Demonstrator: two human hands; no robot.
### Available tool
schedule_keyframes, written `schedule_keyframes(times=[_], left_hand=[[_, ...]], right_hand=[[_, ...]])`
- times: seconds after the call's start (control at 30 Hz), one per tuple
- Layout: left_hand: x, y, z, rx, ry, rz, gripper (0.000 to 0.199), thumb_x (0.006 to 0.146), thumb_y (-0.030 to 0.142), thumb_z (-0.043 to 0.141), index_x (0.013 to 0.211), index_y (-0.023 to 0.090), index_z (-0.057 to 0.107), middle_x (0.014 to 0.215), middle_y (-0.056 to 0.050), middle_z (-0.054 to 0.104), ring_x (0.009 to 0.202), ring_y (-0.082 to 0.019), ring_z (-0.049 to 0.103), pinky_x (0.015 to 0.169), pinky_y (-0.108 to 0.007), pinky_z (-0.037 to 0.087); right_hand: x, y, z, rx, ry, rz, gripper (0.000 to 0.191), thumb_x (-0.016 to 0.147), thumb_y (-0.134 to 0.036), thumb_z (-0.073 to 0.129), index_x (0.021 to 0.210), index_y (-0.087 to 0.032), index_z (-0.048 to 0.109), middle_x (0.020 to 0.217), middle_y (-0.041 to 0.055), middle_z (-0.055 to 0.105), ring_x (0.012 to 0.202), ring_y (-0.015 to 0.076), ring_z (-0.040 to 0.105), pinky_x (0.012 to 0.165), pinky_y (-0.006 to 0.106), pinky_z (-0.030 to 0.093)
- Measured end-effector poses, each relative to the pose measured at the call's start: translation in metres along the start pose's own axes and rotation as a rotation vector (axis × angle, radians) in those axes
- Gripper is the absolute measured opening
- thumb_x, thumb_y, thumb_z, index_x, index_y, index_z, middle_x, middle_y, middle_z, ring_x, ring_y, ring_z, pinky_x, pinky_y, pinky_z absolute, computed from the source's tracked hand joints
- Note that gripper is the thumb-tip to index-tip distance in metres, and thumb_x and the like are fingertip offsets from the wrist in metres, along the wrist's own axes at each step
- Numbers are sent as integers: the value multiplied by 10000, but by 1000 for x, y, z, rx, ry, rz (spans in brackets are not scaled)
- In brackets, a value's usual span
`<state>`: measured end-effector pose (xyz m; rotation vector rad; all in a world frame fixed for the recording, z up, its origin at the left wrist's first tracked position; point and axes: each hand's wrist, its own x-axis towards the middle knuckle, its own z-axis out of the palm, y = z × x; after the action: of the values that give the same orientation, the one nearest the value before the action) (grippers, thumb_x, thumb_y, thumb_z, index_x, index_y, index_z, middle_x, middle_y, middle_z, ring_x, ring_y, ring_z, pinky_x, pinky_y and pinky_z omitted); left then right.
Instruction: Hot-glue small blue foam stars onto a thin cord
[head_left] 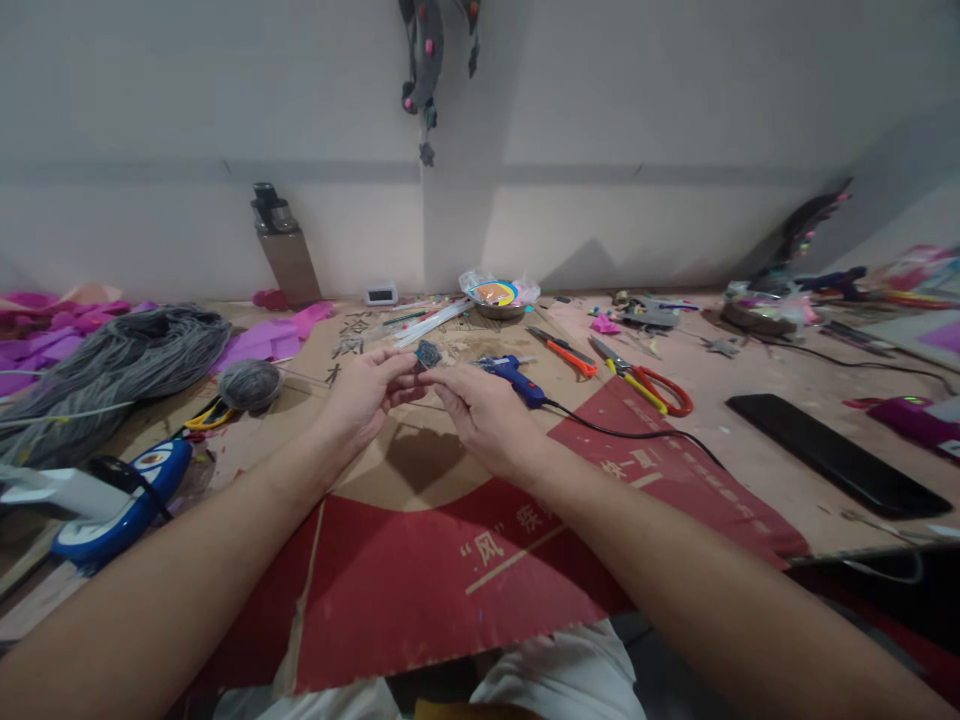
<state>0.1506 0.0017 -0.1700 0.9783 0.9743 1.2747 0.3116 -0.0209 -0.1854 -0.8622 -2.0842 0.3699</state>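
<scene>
My left hand (373, 388) pinches a small dark grey-blue piece (428, 354) that looks wrapped in yarn, above the middle of the cardboard (405, 600). Against its lower right edge my right hand (476, 405) has its fingers closed, with a thin strand near the fingertips. Whatever lies between those fingertips is too small to make out. A grey yarn ball (250, 384) sits left of my hands, with a strand running toward them. Just beyond my right hand lies a blue glue gun (517, 378), its black cord trailing right.
Orange-handled scissors (660, 388) and an orange cutter (570, 352) lie to the right, before a long black case (836, 452). Grey yarn (142, 350) and a blue-and-white object (124, 505) are at left. A brown bottle (287, 255) stands by the wall.
</scene>
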Motion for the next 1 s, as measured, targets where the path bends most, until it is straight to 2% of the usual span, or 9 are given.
schedule_keyframes(times=[0.1,0.23,0.3,0.5,0.7,1.0], left_hand=[[1,0,-1,-21,12,13,125,686,180,707,750,147,605,636,13,633,531,-86,603,606,-235,532],[2,-1,-1,-50,6,26,126,696,165,700,781,145,609,668,-2,653,572,-101,625,607,-238,531],[2,-1,-1,-52,2,27,133,701,165,698,798,139,612,679,-15,665,593,-112,637,617,-245,530],[1,-2,-1,-47,-6,35,140,692,162,711,789,134,615,700,-21,669,614,-108,638,652,-246,524],[-1,0,1,-73,-31,27,190,643,111,729,795,130,617,694,-10,657,628,-105,637,670,-243,518],[-1,-1,2,-59,8,50,221,598,66,721,780,127,611,651,-6,642,564,-90,602,588,-209,477]], right_hand=[[0,-6,1,15,-42,12,291,943,-184,374,1135,-206,591,1126,66,659,1013,159,598,860,289,437],[-1,-13,-1,-79,-117,159,309,906,-179,428,1201,-194,520,896,36,684,744,149,601,661,260,412],[-1,-12,-1,-84,-122,189,329,899,-180,440,1224,-175,490,834,27,669,676,142,573,618,253,385],[-1,-3,0,-82,-65,124,327,902,-173,420,1213,-184,521,896,52,655,699,138,556,661,253,397],[-2,-4,0,-110,-38,129,344,900,-190,431,1227,-213,534,880,43,661,694,139,556,659,249,399],[-2,-5,-1,-132,-64,113,361,893,-184,440,1241,-184,536,939,62,668,745,146,569,692,258,409]])
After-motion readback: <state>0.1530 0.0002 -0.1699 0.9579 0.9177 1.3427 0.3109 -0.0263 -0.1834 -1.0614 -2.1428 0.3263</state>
